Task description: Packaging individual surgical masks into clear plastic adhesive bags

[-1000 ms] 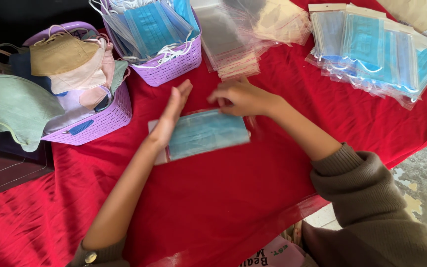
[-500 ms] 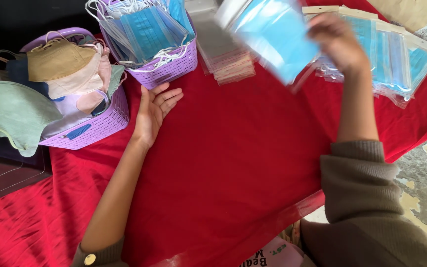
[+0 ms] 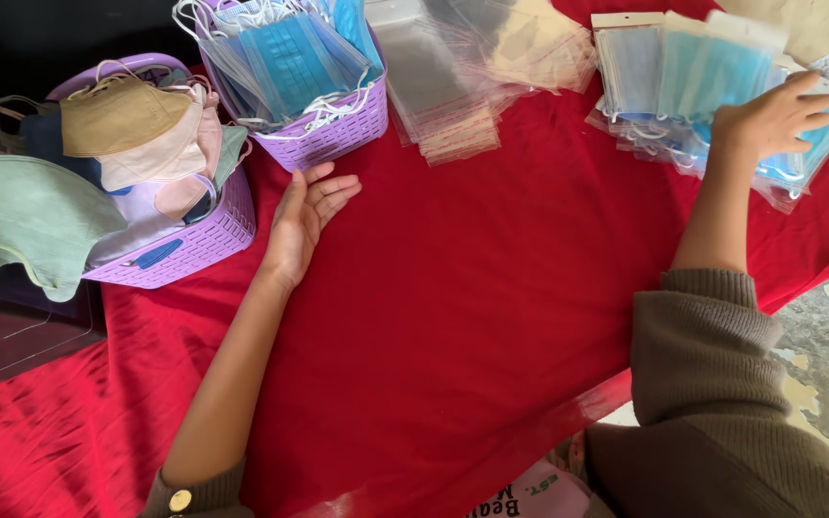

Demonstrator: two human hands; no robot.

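Pressing flat on the heap of clear-bagged blue face masks (image 3: 683, 96) at upper right, the right hand (image 3: 769, 120) could topple the slippery stack, while the left hand (image 3: 304, 216) rests released.

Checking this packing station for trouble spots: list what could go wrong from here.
1. The pile of bagged masks under the right hand is fanned out near the table's right edge; a push might slide packs off.
2. The stack of empty clear bags looks splayed and slippery, so it could scatter.
3. The basket of mixed cloth masks is overfilled; the green mask overhangs and might fall.
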